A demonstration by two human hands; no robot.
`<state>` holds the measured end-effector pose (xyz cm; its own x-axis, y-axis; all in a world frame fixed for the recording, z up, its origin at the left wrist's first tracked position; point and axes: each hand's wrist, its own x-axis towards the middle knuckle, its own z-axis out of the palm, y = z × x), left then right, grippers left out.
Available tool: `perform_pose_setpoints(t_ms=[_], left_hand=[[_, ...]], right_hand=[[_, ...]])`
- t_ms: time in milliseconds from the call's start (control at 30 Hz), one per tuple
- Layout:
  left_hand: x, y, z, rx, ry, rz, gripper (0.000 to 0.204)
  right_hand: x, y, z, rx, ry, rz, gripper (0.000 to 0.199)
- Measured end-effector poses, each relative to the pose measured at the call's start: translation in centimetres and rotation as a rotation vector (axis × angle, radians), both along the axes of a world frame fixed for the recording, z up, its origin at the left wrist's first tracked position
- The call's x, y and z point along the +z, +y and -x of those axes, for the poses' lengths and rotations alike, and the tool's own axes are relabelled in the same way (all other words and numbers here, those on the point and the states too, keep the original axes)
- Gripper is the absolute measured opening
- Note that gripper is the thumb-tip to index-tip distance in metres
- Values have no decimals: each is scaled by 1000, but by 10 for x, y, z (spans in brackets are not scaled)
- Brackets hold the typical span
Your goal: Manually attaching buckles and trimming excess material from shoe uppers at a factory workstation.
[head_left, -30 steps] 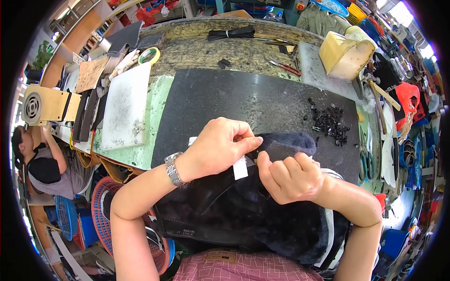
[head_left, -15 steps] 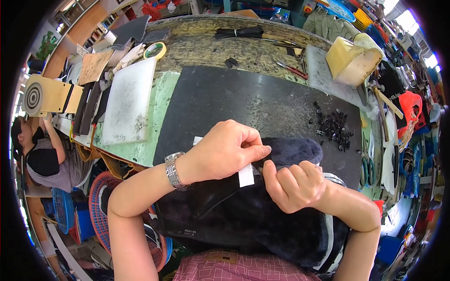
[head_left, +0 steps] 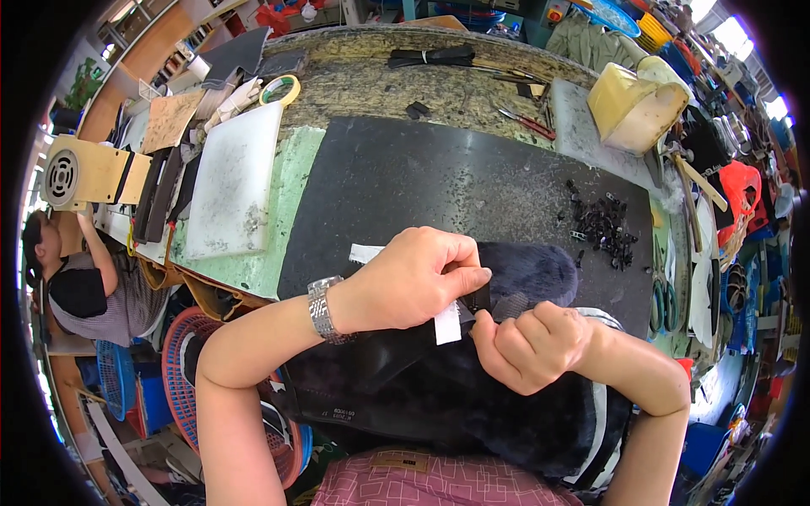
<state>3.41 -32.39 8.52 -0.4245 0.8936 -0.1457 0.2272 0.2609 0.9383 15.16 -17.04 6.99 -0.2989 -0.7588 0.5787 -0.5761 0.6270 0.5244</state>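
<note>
A dark navy fuzzy fabric piece [head_left: 472, 396] lies over my lap and the near edge of a black work mat [head_left: 439, 185]. My left hand [head_left: 413, 278], with a metal watch on its wrist, pinches a small black strap on the fabric, and a white label [head_left: 447, 322] hangs below its fingers. Closed in a fist, my right hand [head_left: 531, 341] grips the fabric and the strap's lower end just right of the left hand. A second white tag [head_left: 364, 252] pokes out behind the left hand.
A pile of small black clips [head_left: 603, 223] lies on the mat's right. A white cutting board [head_left: 232, 181], a tape roll [head_left: 280, 88], a yellow container [head_left: 634, 105], pliers [head_left: 527, 122] and scissors [head_left: 662, 295] lie around. A seated person [head_left: 76, 278] is at the left.
Both hands have stayed together on the fabric. The left hand's fingers moved slightly right onto the strap, and the right fist shifted up against them.
</note>
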Motion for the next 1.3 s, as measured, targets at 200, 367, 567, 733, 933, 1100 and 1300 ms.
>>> perform_pose_setpoints(t_ms=[200, 367, 567, 733, 933, 1100, 1300], left_hand=[[-8, 0, 5, 0, -74, -5, 23], [-2, 1, 6, -29, -70, 59, 22], [-5, 1, 5, 8, -57, 54, 25], [0, 2, 3, 20, -10, 66, 25], [5, 0, 6, -80, 165, 133, 24], [-7, 0, 0, -42, 72, 32, 22], [-8, 0, 3, -47, 6, 74, 20]], right_hand=[[-2, 1, 0, -78, -22, -1, 20], [0, 2, -2, -80, -69, 2, 17], [-1, 3, -1, -94, -82, 6, 20], [-1, 4, 0, -137, -65, -17, 18], [-1, 2, 0, -147, -77, -20, 16], [-7, 1, -2, -18, -11, -22, 16], [-6, 2, -3, -41, -83, -17, 14]])
